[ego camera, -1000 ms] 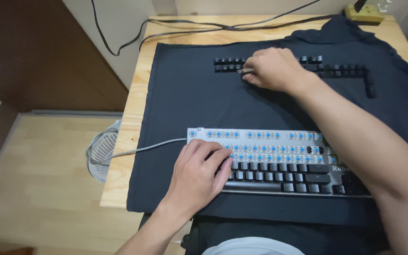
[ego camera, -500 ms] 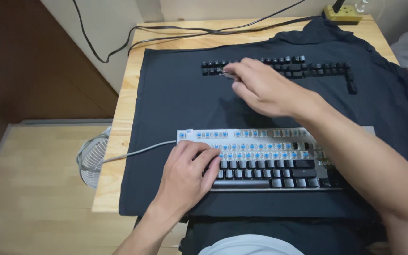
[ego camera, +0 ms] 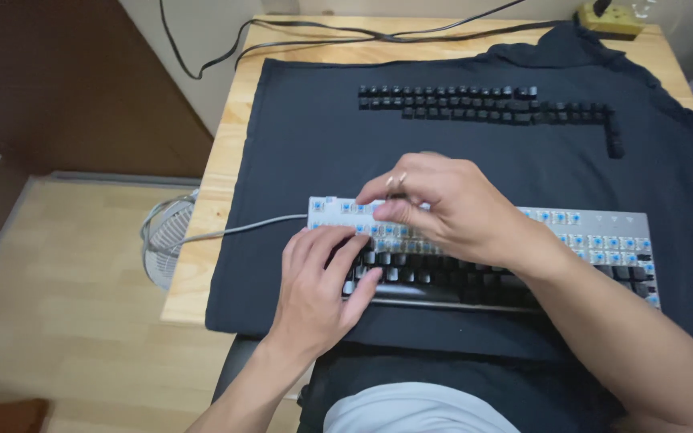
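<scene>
1. The keyboard [ego camera: 523,256] lies on a black cloth [ego camera: 314,144] near the desk's [ego camera: 226,136] front edge. Its long axis runs left to right, parallel to that edge, tilted slightly so the right end sits nearer the person.
2. Its grey cable [ego camera: 234,231] leaves the left end and runs off the desk's left edge, towards a small fan [ego camera: 166,240] on the floor.
3. The upper rows are bare, showing blue switches on a pale plate; the lower rows carry black keycaps.
4. The left hand [ego camera: 318,293] rests flat and open on the keyboard's lower left corner, fingers spread over the caps.
5. The right hand [ego camera: 443,208] hovers over the bare upper left rows, its fingertips pinched around a small thin wire tool [ego camera: 395,183]; what the tool grips is too small to make out.
6. Both hands hide the keyboard's left middle; the right forearm covers part of the lower rows.
7. Loose keycaps [ego camera: 483,104] lie in rows on the cloth, towards the desk's back edge.
</scene>
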